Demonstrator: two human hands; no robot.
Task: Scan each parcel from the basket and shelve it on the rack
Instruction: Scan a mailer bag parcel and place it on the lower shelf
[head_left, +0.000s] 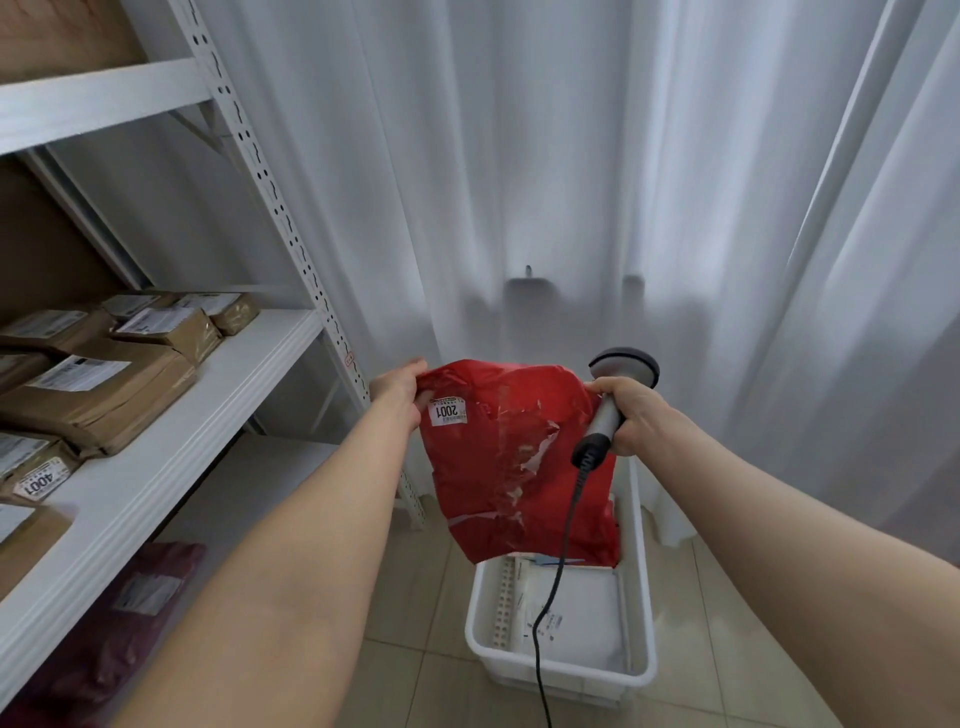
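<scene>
Our left grip (400, 392) pinches the upper left corner of the red bag (514, 467), with thumb and fingers curled over the film just above the 2001 label (448, 411). Our right grip (636, 415) is wrapped round the handle of the scanner (621, 366), right at the bag's upper right corner. We cannot tell whether those fingers also catch the bag's edge. The bag hangs in the centre of the frame. Its lower end dangles over the basket (571, 674) at lower centre, apart from the rack (171, 457) on the left.

We judge the bag light and soft. It is thin glossy film, crumpled and limp, with torn shiny patches on its face. Held by one corner it is likely to sag, fold and swing, and the film may slide between the fingers. A broad pinch along the top edge should hold better, or a flat hand under the contents, with the label kept smooth for the scanner. What is inside we cannot say.

The scanner's window faces away from us, so its aim is unclear. The bag hides the far part of the basket; only a white parcel (576, 603) shows below, crossed by the cable (536, 660). The label's small print is too blurred to read. The brown parcels (104, 395) on the rack are cut off at the left edge of the frame. A dark bag (130, 613) on the lower shelf is blurred.
</scene>
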